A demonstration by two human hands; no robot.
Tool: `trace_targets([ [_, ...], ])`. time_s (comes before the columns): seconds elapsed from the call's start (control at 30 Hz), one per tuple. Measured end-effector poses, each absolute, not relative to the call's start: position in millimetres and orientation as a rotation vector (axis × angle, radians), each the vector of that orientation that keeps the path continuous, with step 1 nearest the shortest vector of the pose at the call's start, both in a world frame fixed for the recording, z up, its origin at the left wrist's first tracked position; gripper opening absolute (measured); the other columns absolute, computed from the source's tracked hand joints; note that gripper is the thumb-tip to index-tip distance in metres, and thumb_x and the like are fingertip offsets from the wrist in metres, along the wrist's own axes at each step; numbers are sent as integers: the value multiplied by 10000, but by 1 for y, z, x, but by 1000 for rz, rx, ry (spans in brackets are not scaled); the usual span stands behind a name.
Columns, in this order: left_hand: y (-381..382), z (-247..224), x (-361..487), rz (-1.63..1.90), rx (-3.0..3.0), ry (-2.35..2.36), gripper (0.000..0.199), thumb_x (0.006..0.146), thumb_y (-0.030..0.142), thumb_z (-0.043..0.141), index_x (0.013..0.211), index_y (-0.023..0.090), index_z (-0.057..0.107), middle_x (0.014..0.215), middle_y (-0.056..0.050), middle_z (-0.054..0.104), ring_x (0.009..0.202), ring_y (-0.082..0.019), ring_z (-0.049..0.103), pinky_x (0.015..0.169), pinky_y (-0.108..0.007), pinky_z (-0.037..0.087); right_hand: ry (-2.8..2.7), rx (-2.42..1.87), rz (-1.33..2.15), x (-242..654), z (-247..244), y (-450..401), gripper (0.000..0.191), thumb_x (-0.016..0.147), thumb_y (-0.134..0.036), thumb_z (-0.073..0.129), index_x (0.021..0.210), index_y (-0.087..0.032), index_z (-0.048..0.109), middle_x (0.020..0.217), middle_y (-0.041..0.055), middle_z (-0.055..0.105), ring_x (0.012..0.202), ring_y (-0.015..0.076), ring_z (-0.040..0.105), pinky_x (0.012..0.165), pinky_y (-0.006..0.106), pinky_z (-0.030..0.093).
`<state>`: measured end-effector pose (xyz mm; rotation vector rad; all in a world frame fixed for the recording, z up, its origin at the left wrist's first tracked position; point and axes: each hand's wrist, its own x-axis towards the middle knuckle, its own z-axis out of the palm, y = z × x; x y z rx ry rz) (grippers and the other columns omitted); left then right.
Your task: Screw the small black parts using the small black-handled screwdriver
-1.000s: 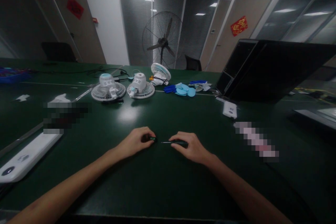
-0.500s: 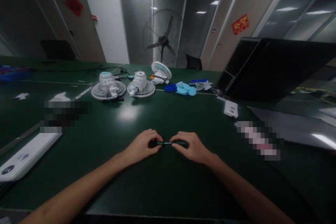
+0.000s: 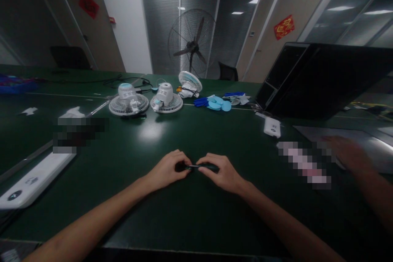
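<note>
My right hand (image 3: 223, 172) is closed around the dark handle of what looks like a screwdriver (image 3: 211, 167). Its thin metal shaft points left, toward my other hand. Between the fingertips of my left hand (image 3: 172, 166) is a small dark piece (image 3: 181, 166) with a hint of green, mostly hidden by the fingers. The shaft's tip meets this piece; whether it goes inside cannot be made out. Both hands rest low over the green table (image 3: 190, 217), with only a narrow gap between them.
Farther back stand white fan heads (image 3: 129, 100), light-blue fan blades (image 3: 219, 103) and a black computer tower (image 3: 284, 65). A long white casing (image 3: 38, 178) lies left. At right, another person's blurred hand (image 3: 350, 153) reaches over a grey sheet (image 3: 313, 131), near a white box-like piece (image 3: 272, 127).
My right hand has come slightly closer to the left, so less of the shaft shows. Another person's hand and forearm have entered from the right.
</note>
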<state>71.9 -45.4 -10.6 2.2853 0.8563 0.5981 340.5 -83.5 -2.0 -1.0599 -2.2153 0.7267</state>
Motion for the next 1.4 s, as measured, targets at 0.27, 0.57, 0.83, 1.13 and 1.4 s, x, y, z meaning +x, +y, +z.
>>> trace_targets([
  [0.27, -50, -6, 72, 590, 2342, 848, 132, 945, 277, 662, 1062, 226, 697, 1027, -40, 675, 969, -212, 591, 854, -352, 472, -2214, -1049, 668, 347, -4, -83, 195, 1025, -338, 627, 1124, -206, 732, 1002, 59, 730, 874, 204, 680, 795, 339, 537],
  [0.57, -49, -7, 71, 577, 2343, 837, 128, 950, 269, 664, 1068, 229, 694, 1031, -36, 676, 958, -208, 588, 856, -349, 464, -2251, -1039, 678, 347, -3, -82, 188, 1026, -328, 629, 1117, -204, 738, 966, 48, 716, 815, 188, 661, 728, 316, 522],
  [0.83, -50, -6, 72, 578, 2344, 813, 136, 954, 266, 664, 1083, 231, 686, 1050, -36, 671, 983, -209, 592, 862, -344, 468, -2276, -1014, 671, 340, -2, -83, 248, 1064, -374, 589, 1235, -237, 707, 1057, 43, 706, 876, 182, 659, 751, 301, 515],
  [1.13, -58, -6, 63, 557, 2375, 775, 208, 1012, 278, 603, 1210, 260, 662, 1190, -57, 646, 1104, -222, 597, 971, -384, 498, -2183, -1041, 647, 348, -2, -82, 235, 1049, -367, 606, 1196, -224, 722, 1016, 51, 719, 876, 199, 666, 769, 323, 516],
  [1.4, -16, -11, -22, 552, 2439, 936, 322, 1077, 311, 431, 1315, 287, 647, 1287, -72, 640, 1171, -225, 619, 1026, -384, 523, -2149, -1052, 681, 352, -1, -81, 216, 1046, -343, 606, 1194, -233, 718, 1039, 43, 722, 907, 202, 680, 800, 339, 537],
])
